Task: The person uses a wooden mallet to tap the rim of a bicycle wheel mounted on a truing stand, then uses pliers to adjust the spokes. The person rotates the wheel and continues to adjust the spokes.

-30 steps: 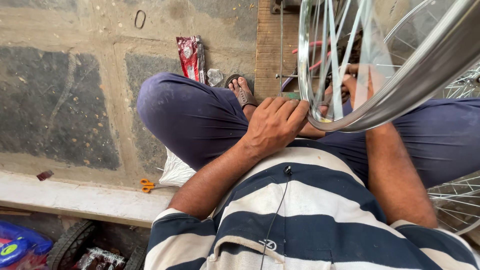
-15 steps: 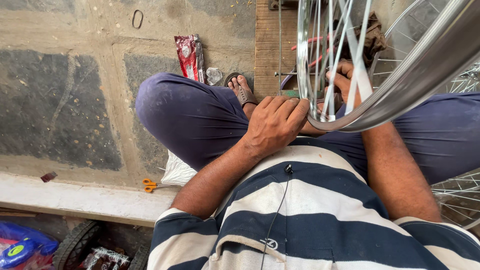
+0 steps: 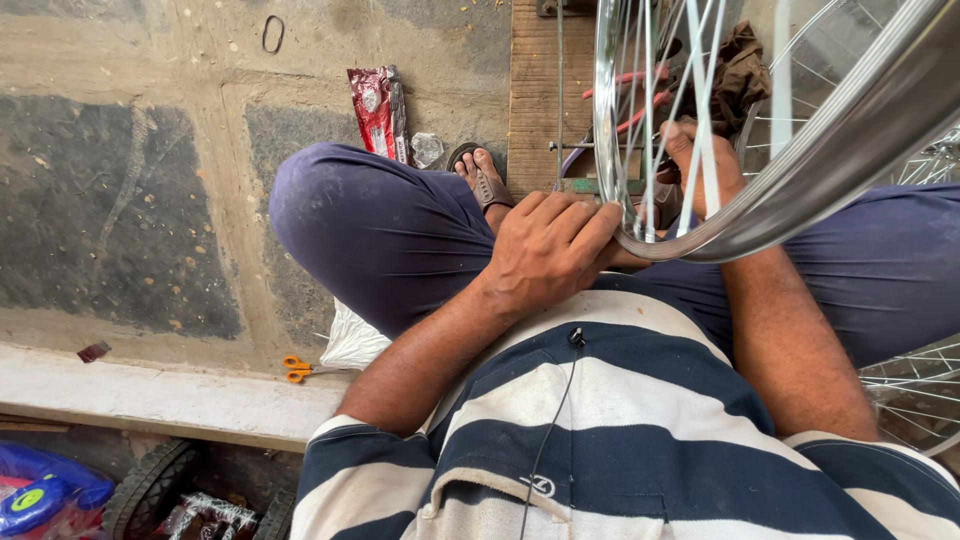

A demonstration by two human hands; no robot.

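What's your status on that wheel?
Left hand on shiny spoked wheel rim. Right hand behind spokes, grip unclear. Nothing blocking.

Snack wrapper: red, flat on the concrete beyond my knee.
Scissors: orange-handled, beside a white plastic bag.
Wooden plank: by my sandalled foot.
Toy wheel: black, below the ledge.

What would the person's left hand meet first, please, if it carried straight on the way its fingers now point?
The left hand points right, toward the chrome wheel rim. Its fingers already seem to reach the rim's lower edge, so the rim and then its spokes would probably come first. Depth is unclear in this one view.
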